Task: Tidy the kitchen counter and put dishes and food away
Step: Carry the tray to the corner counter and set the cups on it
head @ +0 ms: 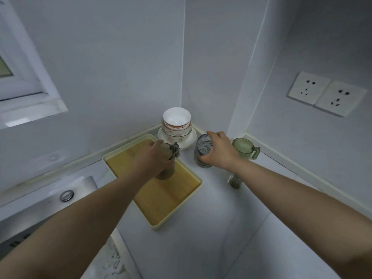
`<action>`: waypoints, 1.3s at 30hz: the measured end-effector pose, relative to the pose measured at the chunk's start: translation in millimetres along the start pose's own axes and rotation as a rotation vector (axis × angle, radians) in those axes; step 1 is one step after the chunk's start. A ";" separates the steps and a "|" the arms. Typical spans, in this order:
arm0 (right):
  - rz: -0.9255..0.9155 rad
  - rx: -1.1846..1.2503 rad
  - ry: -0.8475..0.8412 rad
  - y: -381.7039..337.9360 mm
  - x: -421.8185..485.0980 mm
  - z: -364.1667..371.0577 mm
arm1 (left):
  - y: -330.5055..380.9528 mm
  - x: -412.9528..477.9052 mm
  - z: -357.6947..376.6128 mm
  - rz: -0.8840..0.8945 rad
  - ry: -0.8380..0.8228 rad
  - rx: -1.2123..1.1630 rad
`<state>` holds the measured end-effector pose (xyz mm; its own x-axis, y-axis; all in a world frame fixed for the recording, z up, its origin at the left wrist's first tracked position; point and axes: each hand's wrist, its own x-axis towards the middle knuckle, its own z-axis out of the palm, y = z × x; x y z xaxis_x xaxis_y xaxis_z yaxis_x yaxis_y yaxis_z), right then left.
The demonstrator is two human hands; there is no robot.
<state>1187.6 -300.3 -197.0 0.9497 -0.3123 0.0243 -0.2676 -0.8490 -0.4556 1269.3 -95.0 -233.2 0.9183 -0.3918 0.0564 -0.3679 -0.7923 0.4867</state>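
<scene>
My left hand (150,161) grips a brownish-grey translucent mug (168,153) by its side, over the far end of a cream tray with a wooden base (161,196). My right hand (218,153) is closed around a clear textured glass (202,151) on the counter, just right of the tray. A stack of white patterned bowls on a plate (176,125) stands in the corner behind both hands. A green translucent mug (244,148) sits to the right of my right hand. A small glass (234,182) stands partly hidden under my right wrist.
The pale counter (221,228) runs toward me between the two walls. A steel sink edge with a round button (66,195) lies at the left. Two wall sockets (326,93) are on the right wall, and a window frame (26,81) is at the upper left.
</scene>
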 end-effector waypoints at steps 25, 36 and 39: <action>-0.103 -0.068 -0.234 -55.9 79.2 119.2 | -103.8 80.8 -1.9 -0.043 -0.035 0.003; -0.168 -0.086 -0.201 -63.8 106.3 134.1 | -104.0 109.3 5.8 -0.122 0.046 0.013; -0.175 -0.068 -0.198 -66.7 112.6 136.6 | -100.0 115.4 8.7 -0.169 0.059 -0.029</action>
<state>1334.6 -220.6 -285.5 0.9940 -0.0748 -0.0800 -0.1007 -0.9116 -0.3986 1410.9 -65.0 -282.9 0.9740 -0.2253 0.0222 -0.2039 -0.8304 0.5185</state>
